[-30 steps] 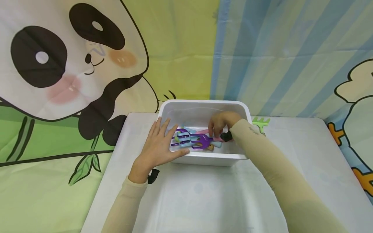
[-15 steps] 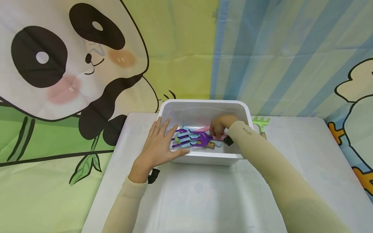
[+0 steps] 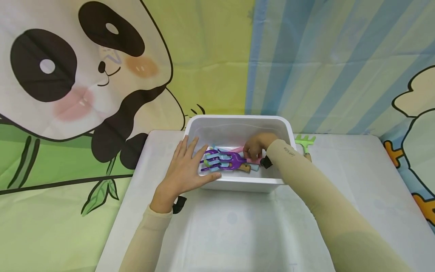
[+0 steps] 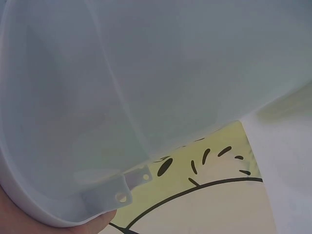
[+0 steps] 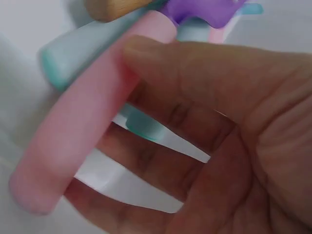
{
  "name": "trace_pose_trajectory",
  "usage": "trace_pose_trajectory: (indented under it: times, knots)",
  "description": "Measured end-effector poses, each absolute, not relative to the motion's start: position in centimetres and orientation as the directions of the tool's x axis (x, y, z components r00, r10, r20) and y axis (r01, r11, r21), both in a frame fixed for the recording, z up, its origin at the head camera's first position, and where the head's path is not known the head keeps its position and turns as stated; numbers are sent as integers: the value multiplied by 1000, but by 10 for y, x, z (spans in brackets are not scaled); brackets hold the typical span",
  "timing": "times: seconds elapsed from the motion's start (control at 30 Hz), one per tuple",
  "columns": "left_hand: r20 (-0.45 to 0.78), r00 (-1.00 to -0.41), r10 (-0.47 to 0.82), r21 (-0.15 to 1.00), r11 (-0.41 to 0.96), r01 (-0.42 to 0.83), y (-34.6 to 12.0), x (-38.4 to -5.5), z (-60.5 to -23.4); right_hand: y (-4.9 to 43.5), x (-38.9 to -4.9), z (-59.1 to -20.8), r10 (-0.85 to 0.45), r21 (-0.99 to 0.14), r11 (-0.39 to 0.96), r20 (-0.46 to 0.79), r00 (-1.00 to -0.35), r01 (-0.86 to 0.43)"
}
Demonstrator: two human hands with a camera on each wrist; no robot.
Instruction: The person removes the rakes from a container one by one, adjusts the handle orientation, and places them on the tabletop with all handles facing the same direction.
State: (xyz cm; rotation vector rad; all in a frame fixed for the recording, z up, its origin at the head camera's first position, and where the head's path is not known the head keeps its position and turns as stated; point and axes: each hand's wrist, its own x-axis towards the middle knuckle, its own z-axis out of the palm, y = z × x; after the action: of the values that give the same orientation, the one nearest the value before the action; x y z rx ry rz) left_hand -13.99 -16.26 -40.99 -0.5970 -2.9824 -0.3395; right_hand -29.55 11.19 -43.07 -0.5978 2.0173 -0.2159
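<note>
In the head view a white plastic bin (image 3: 244, 186) holds a heap of toy garden tools. My right hand (image 3: 256, 145) reaches inside it and holds the pink handle (image 5: 87, 112) of a purple garden fork (image 3: 234, 161), thumb on one side and fingers on the other. The fork's tines overlap light-blue tools (image 3: 215, 158) at the bin's left. Beside the pink handle, the right wrist view shows a pale-blue handle (image 5: 73, 56) and a wooden handle (image 5: 119, 7). My left hand (image 3: 183, 170) rests at the bin's left front corner, fingers spread and straight.
A green toy rake (image 3: 305, 141) with a wooden handle lies on the white table (image 3: 231, 230) just right of the bin. Behind the table hangs a printed cloth (image 3: 210, 75) with a panda, close to the bin's back rim.
The purple fork has shifted slightly up and left in the bin, and more of the wooden handle shows below it. My right hand has sunk a little; my left hand stays put.
</note>
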Motion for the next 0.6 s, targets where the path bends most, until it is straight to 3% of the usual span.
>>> trace_pose_trajectory:
  times: [0.27, 0.6]
  knots:
    - [115, -923, 366, 197, 903, 382, -162, -140, -409, 110, -296, -428, -453, -467, 882, -814, -364, -54]
    - [115, -923, 368, 195, 902, 384, -162, -140, -410, 107, -296, -425, -452, -470, 882, -825, -339, -31]
